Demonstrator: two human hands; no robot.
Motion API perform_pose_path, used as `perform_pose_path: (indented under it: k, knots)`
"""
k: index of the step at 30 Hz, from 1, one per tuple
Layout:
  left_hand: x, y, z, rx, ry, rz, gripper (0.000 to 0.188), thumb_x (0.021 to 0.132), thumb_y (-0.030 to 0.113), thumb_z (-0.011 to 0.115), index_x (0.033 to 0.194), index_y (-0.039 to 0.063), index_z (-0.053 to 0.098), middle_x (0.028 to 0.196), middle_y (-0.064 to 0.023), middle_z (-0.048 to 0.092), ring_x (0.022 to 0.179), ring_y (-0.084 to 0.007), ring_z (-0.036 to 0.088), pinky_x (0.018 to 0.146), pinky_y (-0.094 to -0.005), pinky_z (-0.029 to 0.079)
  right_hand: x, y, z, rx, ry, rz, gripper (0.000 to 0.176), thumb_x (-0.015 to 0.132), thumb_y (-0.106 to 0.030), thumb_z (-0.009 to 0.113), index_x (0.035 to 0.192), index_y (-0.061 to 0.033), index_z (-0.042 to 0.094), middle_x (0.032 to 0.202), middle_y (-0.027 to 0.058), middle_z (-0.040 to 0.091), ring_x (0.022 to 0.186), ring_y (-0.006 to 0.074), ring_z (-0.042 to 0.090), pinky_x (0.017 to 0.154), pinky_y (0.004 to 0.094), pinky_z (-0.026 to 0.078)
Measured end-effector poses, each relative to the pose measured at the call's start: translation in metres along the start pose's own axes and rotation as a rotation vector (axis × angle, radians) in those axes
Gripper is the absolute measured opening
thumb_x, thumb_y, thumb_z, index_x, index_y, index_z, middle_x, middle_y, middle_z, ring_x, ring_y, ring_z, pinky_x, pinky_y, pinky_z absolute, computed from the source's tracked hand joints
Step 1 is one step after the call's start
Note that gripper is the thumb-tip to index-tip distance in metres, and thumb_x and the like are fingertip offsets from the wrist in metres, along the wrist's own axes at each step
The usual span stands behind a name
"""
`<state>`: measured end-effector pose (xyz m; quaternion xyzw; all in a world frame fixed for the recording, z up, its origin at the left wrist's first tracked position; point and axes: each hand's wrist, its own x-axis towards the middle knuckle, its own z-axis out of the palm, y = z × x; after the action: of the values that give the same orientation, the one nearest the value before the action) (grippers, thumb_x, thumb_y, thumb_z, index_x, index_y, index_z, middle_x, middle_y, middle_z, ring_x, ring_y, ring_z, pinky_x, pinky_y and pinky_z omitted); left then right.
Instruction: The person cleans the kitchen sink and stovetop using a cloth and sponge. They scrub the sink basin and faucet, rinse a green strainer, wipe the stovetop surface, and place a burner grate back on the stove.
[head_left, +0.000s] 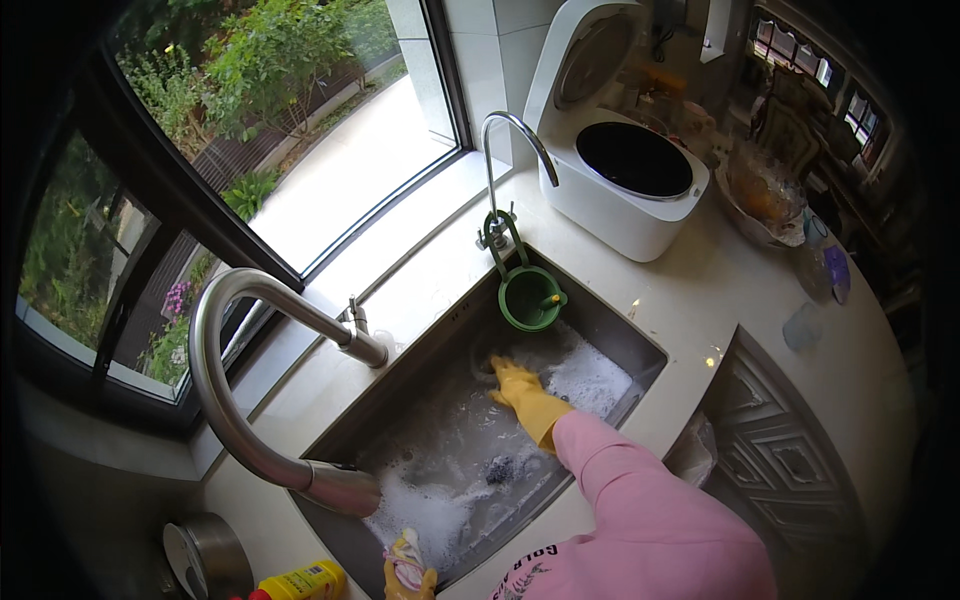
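Observation:
A yellow rubber glove covers my right hand (521, 390), which reaches into the sink (645, 379) with fingers spread at the surface of the cloudy, sudsy water. Nothing shows in its fingers, though the tips are partly hidden. At the sink's near left corner my left hand (409, 577), also gloved in yellow, grips a white and pink cloth (409, 555). White foam (427, 517) floats beside that cloth. A dark, tangled scrubber-like thing (499, 470) lies in the water between my hands. The green strainer (530, 300) hangs at the sink's far corner.
A large metal faucet (217, 375) arches over the sink's left end; a thin tap (491, 161) stands behind. An open-lidded white appliance (615, 217) is on the counter. At lower left are a yellow bottle (304, 583) and a metal pot (221, 559). A cabinet door (780, 457) is at right.

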<state>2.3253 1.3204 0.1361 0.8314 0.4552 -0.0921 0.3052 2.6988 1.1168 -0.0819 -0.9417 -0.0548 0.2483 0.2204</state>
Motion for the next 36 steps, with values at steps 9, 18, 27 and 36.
perform_pose_path:
  k: [9, 18, 27, 36]
  knots:
    - [-0.001, -0.003, -0.001, 0.01, -0.019, 0.032, 0.078, 0.087, 0.034, 0.084, 0.156, 0.017, 0.053, 0.143, -0.0208, 0.066, 0.131, -0.0405, 0.062, 0.11, -0.0444, 0.047, -0.057, -0.048, 0.075, -0.537, -0.432, -0.863, 0.087, 0.091, -0.027, 0.077, 0.167, -0.0321, 0.036, 0.175, -0.0001, 0.033, 0.159, 0.0337, 0.033, 0.124, 0.0598, 0.032]
    - [-0.001, -0.021, 0.003, 0.081, 0.044, 0.023, 0.06, 0.095, 0.041, 0.074, 0.145, 0.009, 0.062, 0.121, -0.0248, 0.074, 0.109, -0.0437, 0.071, 0.095, -0.0512, 0.055, -0.044, -0.064, -0.06, 0.118, 0.021, -0.526, 0.031, 0.097, -0.018, 0.072, 0.128, -0.0162, 0.073, 0.114, 0.0151, 0.078, 0.105, 0.0343, 0.076, 0.089, 0.0433, 0.06]
    - [0.045, -0.069, 0.032, -0.515, -0.001, 0.11, 0.086, 0.088, 0.04, 0.084, 0.159, 0.008, 0.047, 0.143, -0.0191, 0.064, 0.132, -0.0327, 0.063, 0.112, -0.0404, 0.048, 0.02, -0.217, -0.13, 0.32, 0.491, -0.975, 0.026, 0.104, -0.005, 0.059, 0.123, -0.014, 0.074, 0.107, 0.009, 0.08, 0.102, 0.0227, 0.077, 0.088, 0.0362, 0.061]
    - [0.101, -0.041, 0.088, -1.292, -0.431, 0.159, 0.072, 0.083, 0.003, 0.075, 0.151, -0.001, 0.052, 0.129, -0.0107, 0.065, 0.113, -0.023, 0.07, 0.094, -0.0341, 0.058, 0.055, -0.195, -0.162, 0.46, 0.086, -0.573, 0.023, 0.1, -0.009, 0.063, 0.115, -0.0035, 0.079, 0.106, 0.0065, 0.082, 0.1, 0.0115, 0.074, 0.095, 0.0256, 0.057]
